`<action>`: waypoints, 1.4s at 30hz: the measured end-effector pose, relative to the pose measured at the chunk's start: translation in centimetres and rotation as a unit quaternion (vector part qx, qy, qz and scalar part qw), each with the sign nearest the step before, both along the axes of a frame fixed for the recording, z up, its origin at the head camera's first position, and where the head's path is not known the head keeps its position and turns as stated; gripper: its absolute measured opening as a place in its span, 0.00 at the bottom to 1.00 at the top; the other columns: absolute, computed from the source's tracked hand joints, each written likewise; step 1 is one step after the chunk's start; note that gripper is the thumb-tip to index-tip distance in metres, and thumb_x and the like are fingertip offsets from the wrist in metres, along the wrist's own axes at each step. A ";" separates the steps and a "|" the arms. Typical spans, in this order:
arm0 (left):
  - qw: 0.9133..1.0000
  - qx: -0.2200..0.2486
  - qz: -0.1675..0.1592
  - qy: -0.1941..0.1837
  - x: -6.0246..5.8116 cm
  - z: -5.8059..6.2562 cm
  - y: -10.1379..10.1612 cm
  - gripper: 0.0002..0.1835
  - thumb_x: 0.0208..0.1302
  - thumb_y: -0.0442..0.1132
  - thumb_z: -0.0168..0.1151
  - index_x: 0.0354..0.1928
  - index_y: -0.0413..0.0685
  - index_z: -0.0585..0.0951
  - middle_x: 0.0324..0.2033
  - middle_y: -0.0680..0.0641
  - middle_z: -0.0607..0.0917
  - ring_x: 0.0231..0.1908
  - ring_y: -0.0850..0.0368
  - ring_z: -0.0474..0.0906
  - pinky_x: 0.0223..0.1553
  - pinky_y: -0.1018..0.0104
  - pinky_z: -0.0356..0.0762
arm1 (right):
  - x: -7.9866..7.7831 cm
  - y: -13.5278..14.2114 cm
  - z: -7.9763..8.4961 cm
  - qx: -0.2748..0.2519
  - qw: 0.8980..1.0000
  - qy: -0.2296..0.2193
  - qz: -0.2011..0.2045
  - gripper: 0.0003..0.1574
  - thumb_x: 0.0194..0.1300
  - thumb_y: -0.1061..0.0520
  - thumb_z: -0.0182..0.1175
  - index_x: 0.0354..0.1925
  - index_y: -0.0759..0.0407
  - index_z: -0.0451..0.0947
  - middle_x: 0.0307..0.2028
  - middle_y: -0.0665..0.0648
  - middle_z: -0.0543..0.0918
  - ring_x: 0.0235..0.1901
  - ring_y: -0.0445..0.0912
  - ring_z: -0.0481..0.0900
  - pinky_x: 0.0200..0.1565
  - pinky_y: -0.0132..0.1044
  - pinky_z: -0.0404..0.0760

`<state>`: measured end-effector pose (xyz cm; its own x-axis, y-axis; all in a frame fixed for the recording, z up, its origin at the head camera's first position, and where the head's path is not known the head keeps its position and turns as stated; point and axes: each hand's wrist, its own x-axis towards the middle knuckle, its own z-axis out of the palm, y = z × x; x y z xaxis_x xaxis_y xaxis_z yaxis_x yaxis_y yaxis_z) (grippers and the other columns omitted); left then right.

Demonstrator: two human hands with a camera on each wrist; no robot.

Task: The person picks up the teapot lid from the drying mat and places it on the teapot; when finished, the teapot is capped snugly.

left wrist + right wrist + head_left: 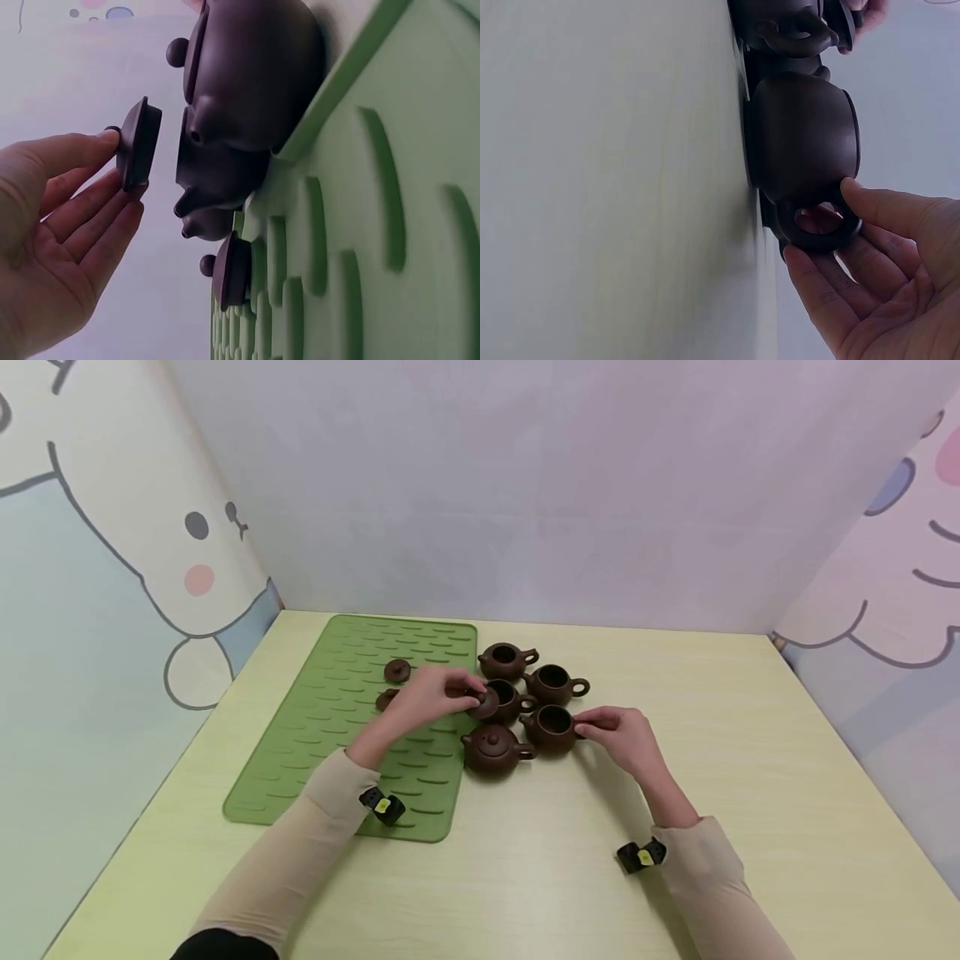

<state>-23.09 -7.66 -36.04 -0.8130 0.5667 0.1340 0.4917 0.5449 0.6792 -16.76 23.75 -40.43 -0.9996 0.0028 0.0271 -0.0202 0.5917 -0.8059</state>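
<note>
My left hand [431,695] pinches a small dark brown teapot lid [139,146] by its knob. In the head view this lid overlaps the left part of a lidless teapot [513,708]; the left wrist view shows it held in the air. My right hand [621,739] grips the handle [819,238] of another lidless teapot [551,737], which stands upright on the table. Nearest me is a teapot [491,762] with its lid on. Two more open teapots, a back left one [501,667] and a right one [553,692], stand behind.
A green ridged mat [300,760] covers the left part of the pale wooden table [720,727]. On it lie a lid [397,671] and a second lid [386,699], partly hidden by my left hand. A pale wall [510,510] rises behind the table.
</note>
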 end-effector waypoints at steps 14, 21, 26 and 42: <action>1.000 0.004 -0.019 0.000 -0.3 0.1 4.6 0.08 0.67 0.38 0.66 0.46 0.51 0.87 0.49 0.50 0.88 0.49 0.56 0.85 0.50 0.65 0.83 | -0.2 -0.1 -0.1 0.003 1.000 0.012 0.008 0.12 0.64 0.60 0.68 0.45 0.65 0.87 0.41 0.64 0.90 0.35 0.29 0.84 0.39 0.22 0.78; 0.999 0.000 -0.036 0.014 0.1 -0.6 7.0 0.07 0.67 0.39 0.66 0.45 0.53 0.87 0.49 0.52 0.89 0.49 0.59 0.85 0.51 0.66 0.83 | 0.1 -0.2 -0.1 0.015 1.000 0.000 0.005 0.12 0.65 0.60 0.67 0.45 0.64 0.87 0.41 0.63 0.90 0.38 0.38 0.87 0.39 0.24 0.78; 0.999 0.000 -0.041 0.008 0.3 -0.4 8.3 0.08 0.68 0.39 0.65 0.46 0.53 0.86 0.45 0.53 0.89 0.46 0.60 0.85 0.47 0.67 0.82 | -0.1 0.1 0.3 0.024 1.000 0.003 0.006 0.12 0.65 0.59 0.66 0.45 0.64 0.87 0.41 0.62 0.90 0.40 0.42 0.88 0.39 0.24 0.79; 0.998 -0.031 -0.046 0.009 0.7 -1.2 10.4 0.08 0.68 0.39 0.65 0.47 0.53 0.85 0.45 0.54 0.90 0.48 0.61 0.85 0.49 0.67 0.81 | -0.2 0.3 0.2 0.031 0.999 0.008 0.013 0.12 0.66 0.60 0.66 0.46 0.64 0.87 0.42 0.63 0.90 0.43 0.51 0.89 0.40 0.27 0.80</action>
<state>-22.39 2.76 -37.25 -0.7542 0.6471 0.1116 0.5545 0.5367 0.6360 -16.99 24.05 -40.25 -0.9988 -0.0246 0.0423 -0.0483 0.6401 -0.7667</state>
